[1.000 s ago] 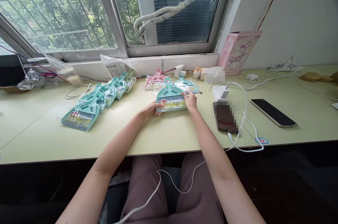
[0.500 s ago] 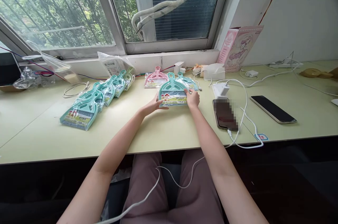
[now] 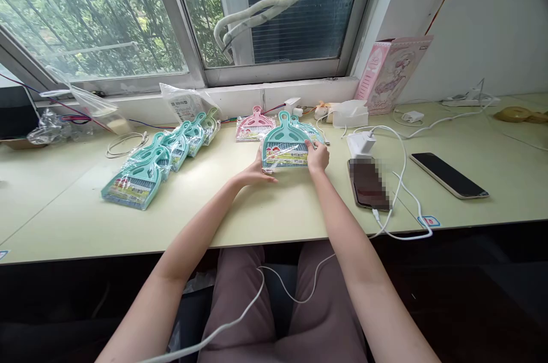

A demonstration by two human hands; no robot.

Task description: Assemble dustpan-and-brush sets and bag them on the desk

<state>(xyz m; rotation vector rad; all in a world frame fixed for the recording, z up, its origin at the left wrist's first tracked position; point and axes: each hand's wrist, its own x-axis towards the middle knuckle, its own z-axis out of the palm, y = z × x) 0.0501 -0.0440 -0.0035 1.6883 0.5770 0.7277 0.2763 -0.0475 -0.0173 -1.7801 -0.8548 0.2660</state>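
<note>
A teal dustpan-and-brush set [image 3: 285, 137] in clear wrap is held upright between my two hands, its looped handle pointing up. My left hand [image 3: 256, 172] grips its lower left corner, fingers partly behind and under it. On the right edge, my right hand [image 3: 317, 156] is closed with the thumb on the front. Behind this set, another teal set [image 3: 314, 132] is partly hidden, and a pink set [image 3: 256, 123] lies to the left of it. Several more wrapped teal sets [image 3: 132, 183] overlap in a slanting row on the left of the table.
On the right of the table [image 3: 240, 220] lie a phone [image 3: 369, 185] on a white cable, a charger [image 3: 361, 143] and a second phone [image 3: 448, 174]. A pink box [image 3: 391, 75] stands at the back right. Plastic bags [image 3: 186, 103] and wires lie along the window sill.
The held dustpan set has tilted and risen slightly to the right, covering more of the teal set behind it. Both hands stay on it. The view has shifted a little.
</note>
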